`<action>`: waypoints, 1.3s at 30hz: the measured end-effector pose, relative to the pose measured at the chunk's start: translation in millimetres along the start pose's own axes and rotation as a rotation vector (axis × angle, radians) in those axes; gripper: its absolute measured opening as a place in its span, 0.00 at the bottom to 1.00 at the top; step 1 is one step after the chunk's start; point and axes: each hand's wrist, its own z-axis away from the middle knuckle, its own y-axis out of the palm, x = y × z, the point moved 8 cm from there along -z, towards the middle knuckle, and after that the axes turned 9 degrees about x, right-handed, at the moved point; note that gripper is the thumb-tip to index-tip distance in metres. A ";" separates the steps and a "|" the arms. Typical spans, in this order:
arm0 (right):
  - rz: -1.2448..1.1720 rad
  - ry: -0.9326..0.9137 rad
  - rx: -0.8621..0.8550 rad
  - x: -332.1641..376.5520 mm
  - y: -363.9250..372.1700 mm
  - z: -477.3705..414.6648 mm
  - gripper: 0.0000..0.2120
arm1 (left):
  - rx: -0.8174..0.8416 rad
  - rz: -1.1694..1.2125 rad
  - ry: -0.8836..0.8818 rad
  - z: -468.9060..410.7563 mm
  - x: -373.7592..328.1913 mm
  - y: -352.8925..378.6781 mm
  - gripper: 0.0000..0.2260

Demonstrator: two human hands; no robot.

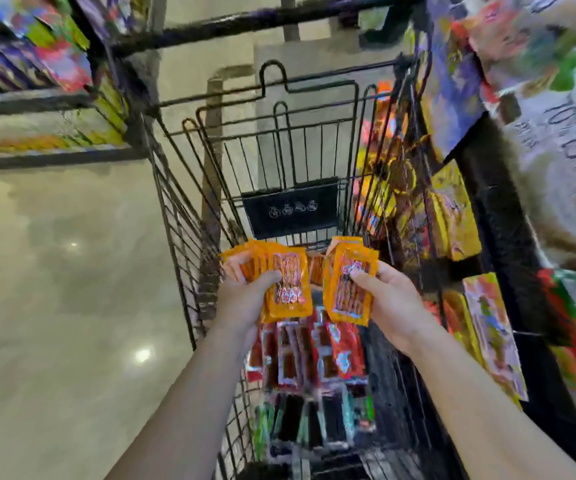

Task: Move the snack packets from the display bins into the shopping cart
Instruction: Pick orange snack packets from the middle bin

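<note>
Both my hands are over the black wire shopping cart (175, 216). My left hand (245, 296) grips a fanned stack of orange snack packets (288, 285), thumb across the front one. My right hand (388, 299) holds a second bunch of orange snack packets (347, 282), its thumb pressed on the top packet. Below them in the cart basket lie red packets (314, 355) and, nearer me, dark and green packets (311, 424). One more orange packet (316, 270) shows between the two bunches, lower in the cart.
Display bins with yellow and orange packets (453, 216) line the dark rack on the right, close against the cart's side. More colourful bins (37, 64) hang at the upper left. Shiny beige floor (72, 271) lies left of the cart. The cart's black child-seat flap (290, 209) is ahead.
</note>
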 end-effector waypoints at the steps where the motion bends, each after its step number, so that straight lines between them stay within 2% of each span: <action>1: 0.006 0.013 -0.012 -7.2 -4.0 -19.1 0.10 | -0.004 -0.003 -0.013 -20.0 8.2 0.4 0.18; 7: 0.155 0.056 -0.031 -64.8 -32.7 -124.3 0.07 | -0.100 -0.068 -0.094 -137.4 71.0 -12.1 0.23; 10: 0.175 0.067 -0.054 -94.5 -48.7 -170.4 0.06 | -0.204 -0.099 -0.101 -183.1 100.9 -21.5 0.24; 14: 0.141 0.082 -0.088 -127.1 -62.7 -217.9 0.07 | -0.225 -0.197 -0.079 -224.5 126.3 -22.4 0.25; 18: 0.233 0.091 -0.115 -146.3 -72.5 -245.9 0.07 | -0.215 -0.305 -0.093 -243.0 134.5 -20.7 0.15; 21: 0.341 0.043 -0.127 -146.6 -73.3 -252.9 0.10 | -0.206 -0.378 -0.102 -241.2 128.7 -21.5 0.17; 23: 0.446 0.019 -0.149 -142.5 -76.3 -251.2 0.12 | -0.214 -0.455 -0.107 -236.3 122.0 -25.9 0.21; 26: 0.584 0.007 -0.165 -134.2 -80.9 -241.1 0.09 | -0.233 -0.575 -0.130 -226.2 111.0 -31.6 0.25; 27: 0.625 -0.001 -0.162 -130.9 -80.8 -237.1 0.08 | -0.240 -0.606 -0.136 -223.1 107.3 -33.1 0.24; 30: 0.838 -0.003 -0.163 -117.2 -76.0 -223.0 0.04 | -0.223 -0.637 -0.129 -214.8 98.9 -33.7 0.12; 31: 0.945 -0.005 -0.165 -111.0 -72.1 -217.1 0.02 | -0.215 -0.661 -0.128 -210.0 95.6 -32.6 0.13; 35: 1.321 0.054 -0.150 -90.6 -54.4 -180.5 0.12 | -0.197 -0.971 -0.171 -181.6 77.2 -33.4 0.11; 39: 1.594 0.115 -0.149 -70.1 -36.6 -124.4 0.20 | -0.139 -1.318 -0.150 -128.4 54.0 -32.1 0.21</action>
